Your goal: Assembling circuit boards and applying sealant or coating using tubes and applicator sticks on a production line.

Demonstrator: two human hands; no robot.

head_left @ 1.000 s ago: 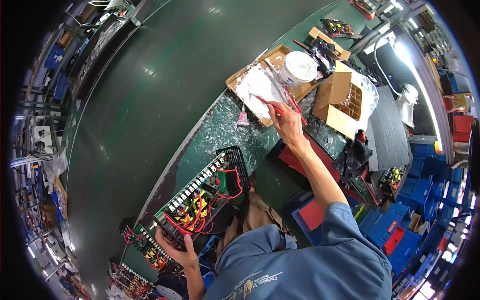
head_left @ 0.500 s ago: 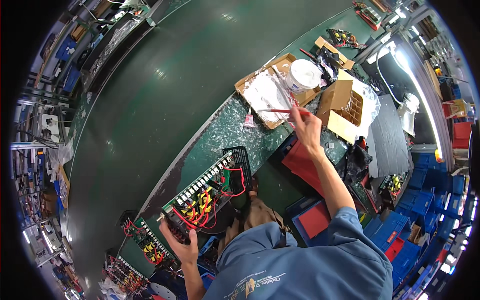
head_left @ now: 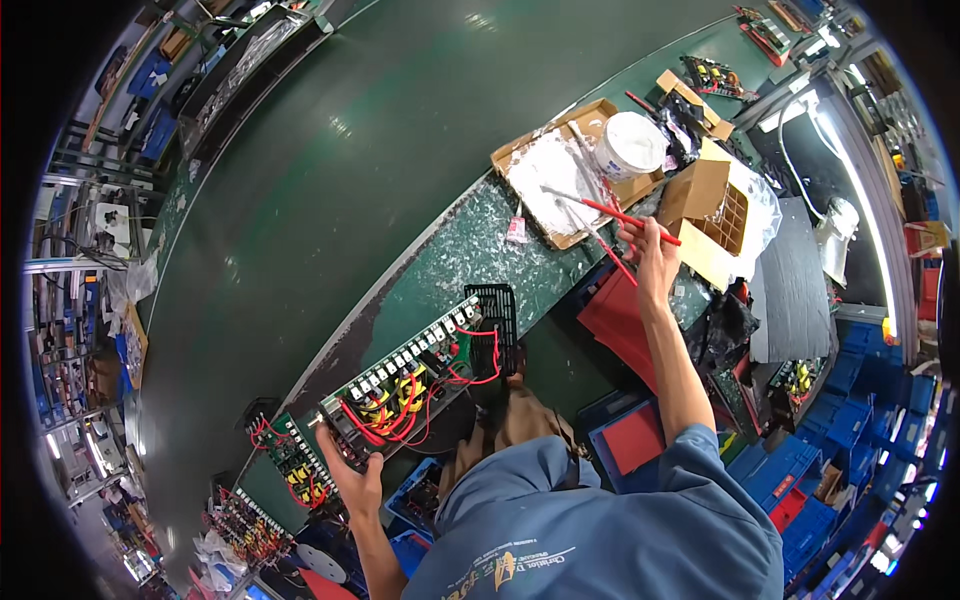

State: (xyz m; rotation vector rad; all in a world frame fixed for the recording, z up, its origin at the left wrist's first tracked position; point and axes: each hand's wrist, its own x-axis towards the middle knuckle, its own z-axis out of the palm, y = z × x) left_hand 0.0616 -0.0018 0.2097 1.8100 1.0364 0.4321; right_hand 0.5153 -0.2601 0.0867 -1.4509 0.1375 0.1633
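The circuit board unit [head_left: 405, 392] lay aslant along the near edge of the green tabletop [head_left: 425, 275], its row of white blocks facing the far side and its yellow parts and looped red wires nearer the person. A black slotted frame [head_left: 503, 312] stood at its upper right end. The left hand [head_left: 355, 482] held the unit's lower left end, thumb on the near side and fingers at the outer side. The right hand [head_left: 652, 258] was closed in a narrow pinch around a red stick [head_left: 618, 213], whose pale tip reached over the white paste [head_left: 548, 172] in a cardboard tray [head_left: 507, 157]. A second red stick [head_left: 620, 265] slanted just left of that hand; whether the fingers touched it could not be told. A white tub [head_left: 632, 145] stood at the tray's right, near a divided cardboard box [head_left: 692, 190]. A small tube [head_left: 516, 230] lay just beside the tray. Another board [head_left: 297, 455] lay left of the left hand.
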